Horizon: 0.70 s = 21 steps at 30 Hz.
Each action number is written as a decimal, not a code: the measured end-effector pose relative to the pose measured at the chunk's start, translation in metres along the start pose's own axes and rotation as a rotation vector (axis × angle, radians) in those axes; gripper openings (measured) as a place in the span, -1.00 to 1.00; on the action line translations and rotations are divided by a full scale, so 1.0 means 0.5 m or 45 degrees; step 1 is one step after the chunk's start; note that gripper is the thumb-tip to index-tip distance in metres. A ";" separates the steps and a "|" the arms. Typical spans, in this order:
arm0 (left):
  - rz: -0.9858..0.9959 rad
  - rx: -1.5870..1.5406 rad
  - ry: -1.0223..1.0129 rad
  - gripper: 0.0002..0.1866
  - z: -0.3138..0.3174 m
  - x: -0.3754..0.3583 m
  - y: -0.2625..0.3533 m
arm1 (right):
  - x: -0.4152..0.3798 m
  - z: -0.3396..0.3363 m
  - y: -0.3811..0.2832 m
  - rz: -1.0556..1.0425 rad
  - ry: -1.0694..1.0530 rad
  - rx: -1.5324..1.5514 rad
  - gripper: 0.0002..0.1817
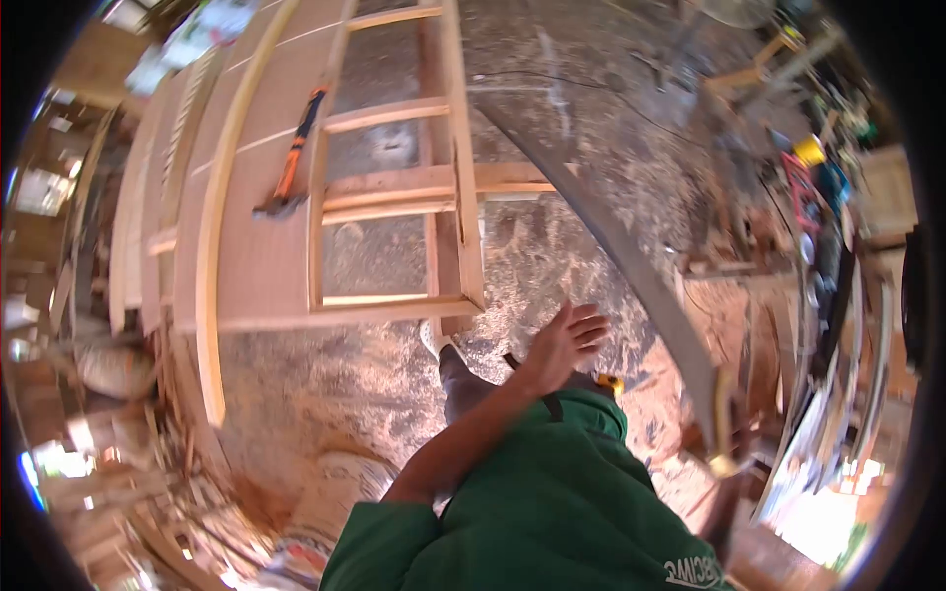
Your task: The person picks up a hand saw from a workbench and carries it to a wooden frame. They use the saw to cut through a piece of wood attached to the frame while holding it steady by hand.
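Observation:
My left hand (569,343) is in front of my waist, empty, with its fingers stretched out. At the right, my right hand (747,448) is dark and partly blurred around the handle of a handsaw (631,261). The saw's long grey blade points up and away toward the wooden frame (466,197). This frame has several crosspieces and lies partly on a brown plywood panel (261,177). A hammer (292,163) with an orange and black handle rests on the panel, left of the frame.
A long wooden strip (225,187) lies across the panel. Something yellow and black (611,382) shows at my waist. Sawdust covers the floor (365,384). Scrap wood (158,522) is piled at lower left; a cluttered bench (818,207) stands at the right.

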<state>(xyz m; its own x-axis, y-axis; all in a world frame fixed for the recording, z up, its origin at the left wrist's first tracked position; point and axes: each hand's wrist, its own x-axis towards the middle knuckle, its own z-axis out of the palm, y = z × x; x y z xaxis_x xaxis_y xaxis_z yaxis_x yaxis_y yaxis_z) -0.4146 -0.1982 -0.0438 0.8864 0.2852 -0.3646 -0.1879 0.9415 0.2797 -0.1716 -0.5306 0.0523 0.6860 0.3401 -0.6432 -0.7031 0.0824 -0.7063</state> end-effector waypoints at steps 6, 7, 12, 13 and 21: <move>0.243 -0.479 -0.098 -0.35 0.011 0.201 -0.213 | 0.019 -0.016 0.138 1.144 -0.374 0.125 -0.66; 0.273 -0.536 -0.116 -0.36 -0.021 0.198 -0.256 | 0.032 -0.050 0.135 1.258 -0.342 0.200 -0.64; 0.245 -0.500 0.769 -0.37 -0.035 0.206 -0.316 | -0.043 -0.043 0.050 0.690 -0.570 -0.071 -0.34; 0.254 -0.599 1.091 -0.45 -0.077 0.236 -0.345 | -0.054 -0.040 0.030 0.690 -0.573 -0.066 -0.34; 0.307 -0.853 1.081 -0.38 -0.302 0.143 -0.488 | -0.036 -0.047 0.176 0.096 -1.070 -1.352 -0.34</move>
<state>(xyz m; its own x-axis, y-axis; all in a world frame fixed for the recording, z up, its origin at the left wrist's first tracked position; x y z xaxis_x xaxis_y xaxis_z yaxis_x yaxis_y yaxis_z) -0.3690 -0.3806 -0.2721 0.2656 0.2627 -0.9276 -0.7344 0.6784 -0.0181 -0.2413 -0.5515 -0.0050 0.0636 0.8073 -0.5867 0.0110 -0.5884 -0.8085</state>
